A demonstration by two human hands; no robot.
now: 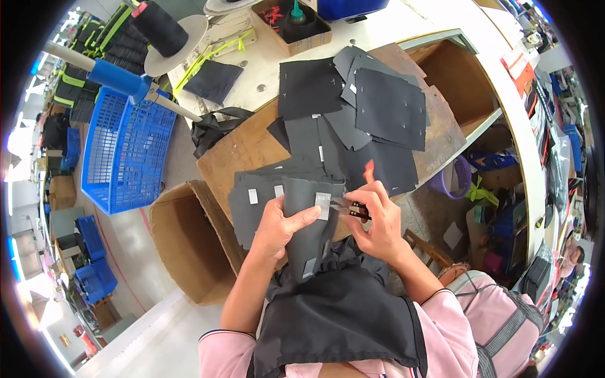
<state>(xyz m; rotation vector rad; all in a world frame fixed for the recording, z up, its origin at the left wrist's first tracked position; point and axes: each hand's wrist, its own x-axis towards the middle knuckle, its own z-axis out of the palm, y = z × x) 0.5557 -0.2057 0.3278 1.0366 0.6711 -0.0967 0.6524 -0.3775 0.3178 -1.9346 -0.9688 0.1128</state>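
Observation:
My left hand (280, 225) pinches a dark grey fabric piece (309, 230) that carries a small white label (322, 205) near its top edge. My right hand (377, 220) is closed around small thread snips (353, 209), whose tips point at that label. A small orange-red tag (368, 171) sticks up just above my right fingers. Below the hands a black garment (337, 315) lies across my lap. More dark fabric pieces with white labels (258, 195) are stacked on the wooden board (242, 148) right behind my left hand.
Several black cut fabric pieces (378, 107) are spread across the board. An open cardboard box (186, 249) stands at the left, a blue plastic basket (126, 151) beyond it. A black thread cone (161, 28) and a small tray (293, 25) sit on the white table at the back.

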